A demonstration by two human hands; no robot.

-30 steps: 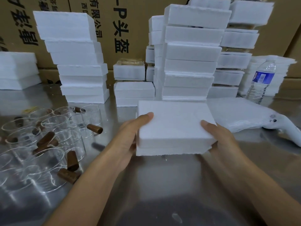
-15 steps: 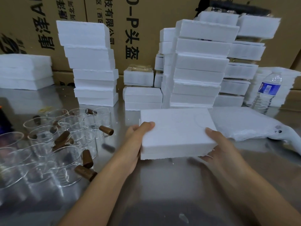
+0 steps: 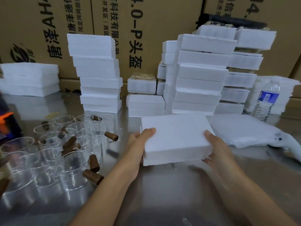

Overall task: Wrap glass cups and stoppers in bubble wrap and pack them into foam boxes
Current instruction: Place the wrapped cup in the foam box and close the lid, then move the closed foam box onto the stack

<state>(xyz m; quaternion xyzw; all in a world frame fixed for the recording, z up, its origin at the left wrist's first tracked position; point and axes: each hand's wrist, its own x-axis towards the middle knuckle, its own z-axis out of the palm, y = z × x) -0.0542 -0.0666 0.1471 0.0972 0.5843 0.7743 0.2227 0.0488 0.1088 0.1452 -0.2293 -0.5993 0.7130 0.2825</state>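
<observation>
I hold a closed white foam box [image 3: 175, 137] between both hands, lifted a little above the steel table [image 3: 171, 193]. My left hand [image 3: 138, 144] grips its left side, thumb on top. My right hand [image 3: 216, 147] grips its right side, thumb on the lid and fingers underneath. Several clear glass cups [image 3: 53, 152] stand clustered at the left, with brown stoppers [image 3: 92, 176] lying among them. A flat pile of bubble wrap [image 3: 244, 129] lies to the right of the box.
Stacks of white foam boxes [image 3: 99, 75] line the back in front of cardboard cartons [image 3: 143, 30]; the tallest stack [image 3: 200, 74] rises just behind the held box. A water bottle [image 3: 267, 100] stands at the right. A white tool [image 3: 291, 145] lies at the right edge.
The box has risen off the table and moved slightly away from me, toward the stacks. The view has tilted upward. Both hands keep their hold.
</observation>
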